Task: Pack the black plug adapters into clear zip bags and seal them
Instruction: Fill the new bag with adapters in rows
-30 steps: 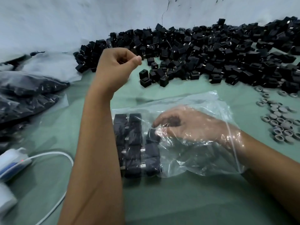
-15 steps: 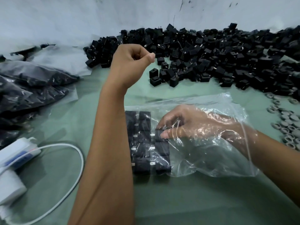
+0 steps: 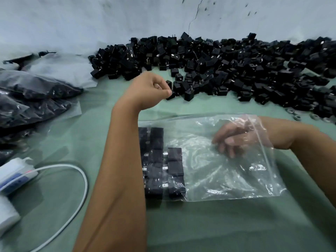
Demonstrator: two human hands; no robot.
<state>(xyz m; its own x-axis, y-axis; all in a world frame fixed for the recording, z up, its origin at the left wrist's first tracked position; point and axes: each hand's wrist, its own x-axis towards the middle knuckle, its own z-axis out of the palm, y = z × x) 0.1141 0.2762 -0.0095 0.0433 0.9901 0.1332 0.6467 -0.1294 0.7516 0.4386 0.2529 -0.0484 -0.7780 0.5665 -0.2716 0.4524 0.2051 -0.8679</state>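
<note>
A clear zip bag [image 3: 227, 180] lies flat on the green table, its mouth to the right. Inside it, black plug adapters [image 3: 158, 160] sit in neat rows at the left end, partly hidden by my left forearm. My right hand [image 3: 234, 140] is inside the bag near the mouth, fingers loosely bent, apart from the rows and holding nothing. My left hand [image 3: 151, 90] hovers beyond the bag as a curled fist, thumb against forefinger, right beside loose adapters [image 3: 181, 86] at the pile's front edge. Nothing shows in its grip.
A long heap of black adapters [image 3: 227, 62] runs along the white wall. Filled bags [image 3: 36, 91] and empty clear bags [image 3: 63, 68] lie at the left. A white device with a looping cable [image 3: 16, 173] sits near left. Grey rings [image 3: 312, 117] lie far right.
My right hand has drawn back to the right inside the bag, away from the adapter rows it was touching. My left fist has come closer to the loose adapters by the heap.
</note>
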